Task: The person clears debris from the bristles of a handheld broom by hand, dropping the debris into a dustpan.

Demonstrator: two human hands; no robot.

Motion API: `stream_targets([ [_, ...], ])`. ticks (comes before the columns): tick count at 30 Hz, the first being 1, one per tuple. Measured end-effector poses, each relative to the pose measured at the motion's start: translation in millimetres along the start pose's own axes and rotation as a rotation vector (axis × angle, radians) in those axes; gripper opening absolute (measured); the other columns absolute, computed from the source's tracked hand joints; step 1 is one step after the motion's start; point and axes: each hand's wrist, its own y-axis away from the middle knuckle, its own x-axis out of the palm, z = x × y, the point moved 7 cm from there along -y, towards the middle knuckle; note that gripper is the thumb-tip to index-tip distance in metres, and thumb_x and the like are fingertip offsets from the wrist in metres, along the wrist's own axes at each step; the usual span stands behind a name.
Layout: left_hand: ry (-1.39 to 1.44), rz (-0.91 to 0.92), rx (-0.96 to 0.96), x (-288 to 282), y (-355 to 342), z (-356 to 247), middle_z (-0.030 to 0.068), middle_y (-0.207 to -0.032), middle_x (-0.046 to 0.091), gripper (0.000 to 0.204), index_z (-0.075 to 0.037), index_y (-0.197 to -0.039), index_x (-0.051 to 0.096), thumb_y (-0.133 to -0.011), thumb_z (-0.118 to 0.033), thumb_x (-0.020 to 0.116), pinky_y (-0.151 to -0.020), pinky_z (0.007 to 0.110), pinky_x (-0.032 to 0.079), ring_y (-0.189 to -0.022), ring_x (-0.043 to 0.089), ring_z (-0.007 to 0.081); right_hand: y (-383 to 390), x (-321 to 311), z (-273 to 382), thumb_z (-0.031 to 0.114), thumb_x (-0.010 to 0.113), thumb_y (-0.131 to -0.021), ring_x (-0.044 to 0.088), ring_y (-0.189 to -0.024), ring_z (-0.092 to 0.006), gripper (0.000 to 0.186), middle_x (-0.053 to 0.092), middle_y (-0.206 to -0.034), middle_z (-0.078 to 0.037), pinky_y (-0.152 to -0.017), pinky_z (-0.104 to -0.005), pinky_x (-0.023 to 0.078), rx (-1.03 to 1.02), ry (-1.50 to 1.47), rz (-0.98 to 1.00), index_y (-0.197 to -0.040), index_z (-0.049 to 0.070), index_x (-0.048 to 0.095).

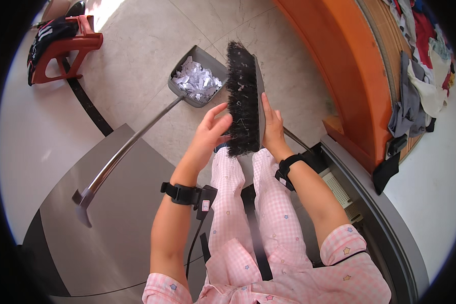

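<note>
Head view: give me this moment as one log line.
left hand: beside bristles, contact unclear | right hand: against back of broom head | dustpan: holds white scraps

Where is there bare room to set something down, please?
Bare floor tiles lie between the red plastic stool and gray dustpan, and between the broom head and orange furniture panel. It is crowded between the left hand and right hand, and far right under heaped clothes.

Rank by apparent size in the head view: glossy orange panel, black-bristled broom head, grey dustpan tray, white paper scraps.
1. Glossy orange panel
2. Unranked: black-bristled broom head and grey dustpan tray; the first looks longer but is nearer the camera
3. White paper scraps
</note>
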Motion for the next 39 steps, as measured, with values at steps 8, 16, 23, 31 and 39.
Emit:
stream_targets([
  [8,0.067,-0.471,-0.072,-100,-100,77,0.0149,-0.122,0.052,0.068,-0.004,-0.136,0.035,-0.086,-0.036,0.069,-0.089,0.036,0.047,-0.105,0.056,0.0206,-62,59,-78,0.003,0.055,-0.085,0.056,-0.089,-0.0307,0.068,0.060,-0.098,-0.016,-0.082,-0.0390,0.043,-0.039,0.004,-0.027,-0.146,0.008,0.026],
  [16,0.003,-0.899,-0.139,-200,-208,148,0.0223,-0.141,0.030,0.101,-0.001,-0.142,0.002,-0.080,-0.038,0.073,-0.083,0.051,0.052,-0.121,0.045,0.0384,-119,134,-164,0.031,0.040,-0.095,0.051,-0.083,-0.0134,0.040,0.060,-0.092,-0.005,-0.078,-0.0273,0.041,0.271,-0.681,0.341,-0.114,-0.001,0.056],
  [23,-0.253,-1.028,0.140,-280,-246,169,0.0217,-0.138,0.040,0.101,-0.016,-0.150,0.000,-0.075,-0.012,0.069,-0.086,0.043,0.049,-0.114,0.053,0.0338,-170,154,-147,0.057,0.043,-0.094,0.047,-0.079,-0.0088,0.053,0.058,-0.089,0.001,-0.072,-0.0246,0.039,0.597,-0.990,0.385,-0.099,0.007,0.061],
  [31,-0.560,-0.963,0.378,-425,-296,19,0.0175,-0.135,0.050,0.079,-0.005,-0.144,0.033,-0.071,0.001,0.061,-0.099,0.033,0.040,-0.120,0.051,0.0270,-306,242,-76,0.055,0.059,-0.086,0.041,-0.128,-0.0260,0.075,0.049,-0.132,-0.020,-0.104,-0.0368,0.033,0.651,-0.575,0.369,-0.125,-0.008,0.048],
  [39,-0.331,-0.721,0.418,-574,-341,17,0.0170,-0.131,0.053,0.083,-0.008,-0.144,0.034,-0.069,-0.006,0.069,-0.089,0.030,0.045,-0.106,0.057,0.0205,-281,348,-67,0.051,0.061,-0.086,0.055,-0.113,-0.0262,0.072,0.058,-0.120,-0.020,-0.095,-0.0321,0.042,0.463,-0.311,0.361,-0.120,-0.011,0.050],
])
